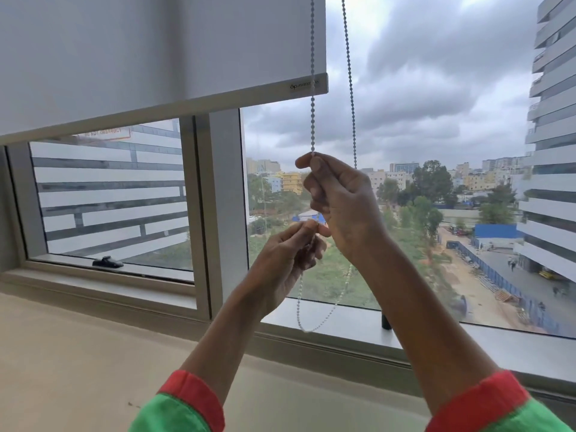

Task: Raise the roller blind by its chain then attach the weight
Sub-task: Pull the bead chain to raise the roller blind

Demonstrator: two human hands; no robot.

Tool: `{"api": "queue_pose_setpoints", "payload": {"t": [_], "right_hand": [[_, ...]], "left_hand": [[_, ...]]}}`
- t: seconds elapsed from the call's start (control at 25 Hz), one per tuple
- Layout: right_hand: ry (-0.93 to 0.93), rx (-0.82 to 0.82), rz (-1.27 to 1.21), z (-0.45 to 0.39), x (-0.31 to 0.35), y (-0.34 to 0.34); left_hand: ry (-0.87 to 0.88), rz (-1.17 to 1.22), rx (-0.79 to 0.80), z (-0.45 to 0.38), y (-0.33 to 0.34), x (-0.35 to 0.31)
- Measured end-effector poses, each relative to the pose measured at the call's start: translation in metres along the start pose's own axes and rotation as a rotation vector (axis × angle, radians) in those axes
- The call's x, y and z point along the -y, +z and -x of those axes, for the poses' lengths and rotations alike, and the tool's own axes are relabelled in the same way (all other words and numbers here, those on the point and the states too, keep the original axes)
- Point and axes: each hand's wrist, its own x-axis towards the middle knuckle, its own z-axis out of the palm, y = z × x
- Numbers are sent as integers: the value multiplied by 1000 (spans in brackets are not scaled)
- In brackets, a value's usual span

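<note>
A white roller blind (124, 57) covers the upper left of the window, its bottom bar (218, 101) slanting across at about a third of the way down. A white bead chain (312, 120) hangs in two strands to the right of the blind and loops low near the sill. My right hand (339, 207) is closed on the left strand, pinching it between thumb and forefinger. Below it, my left hand (290, 254) pinches the same strand lower down. A small dark cylinder (386, 321), possibly the weight, stands on the sill behind my right forearm.
A wide beige window sill (78, 353) runs across the front. The window frame's upright post (224, 198) stands just left of my hands. A black window latch (107, 262) sits on the lower left frame. Buildings and trees lie beyond the glass.
</note>
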Motion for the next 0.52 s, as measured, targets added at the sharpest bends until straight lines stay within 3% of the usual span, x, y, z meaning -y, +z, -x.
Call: {"api": "queue_pose_setpoints", "payload": {"t": [0.16,0.36,0.52], "right_hand": [[-79,10,75,12,-4,0],[-43,3,107,47,-32,-8],[51,-3,105,81,-64,-20]], "left_hand": [[-39,-143,-20,-16,-4,-25],[105,123,-35,-40,4,-72],[172,154,1,-55,23,-89]]}}
